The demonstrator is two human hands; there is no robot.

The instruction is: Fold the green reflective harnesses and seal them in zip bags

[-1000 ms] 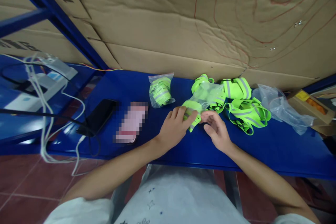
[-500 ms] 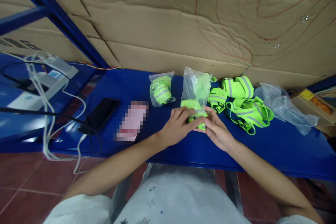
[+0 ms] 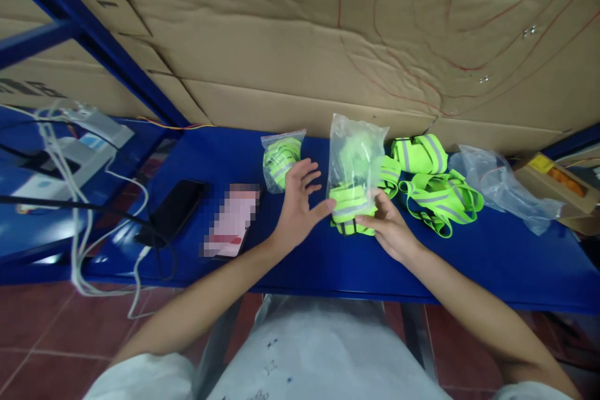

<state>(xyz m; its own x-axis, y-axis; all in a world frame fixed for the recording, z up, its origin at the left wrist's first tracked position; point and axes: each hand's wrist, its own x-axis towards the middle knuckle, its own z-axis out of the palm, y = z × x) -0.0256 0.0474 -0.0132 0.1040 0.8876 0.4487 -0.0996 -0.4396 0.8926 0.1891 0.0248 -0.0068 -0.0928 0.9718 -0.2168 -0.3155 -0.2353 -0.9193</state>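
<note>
A rolled neon-yellow reflective strap (image 3: 350,209) with grey stripes is partly inside a clear plastic bag (image 3: 344,153); its lower end sticks out of the bag. My right hand (image 3: 392,228) grips the strap and the bag's edge from the right, thumb in front. On the other side my left hand (image 3: 300,203) is open with fingers spread, its thumb tip close to the strap; whether it touches, I cannot tell. Behind the left fingers lies a filled bag (image 3: 277,159) with another rolled strap. Right of my right hand are a coiled strap (image 3: 389,175), a folded one (image 3: 420,154) and a loose, tangled one (image 3: 440,200).
On the blue shelf (image 3: 300,269) lie a black phone (image 3: 171,212) and a pixelated phone (image 3: 234,219). White cables and a power strip (image 3: 100,125) are on the left. An empty-looking plastic bag (image 3: 506,187) and a cardboard box (image 3: 562,190) sit right. Cardboard stands behind.
My left hand has let go of the strap and moved left, its fingers spreading. My right hand keeps its grip. More of the bag and strap now shows, and the view has shifted slightly.
</note>
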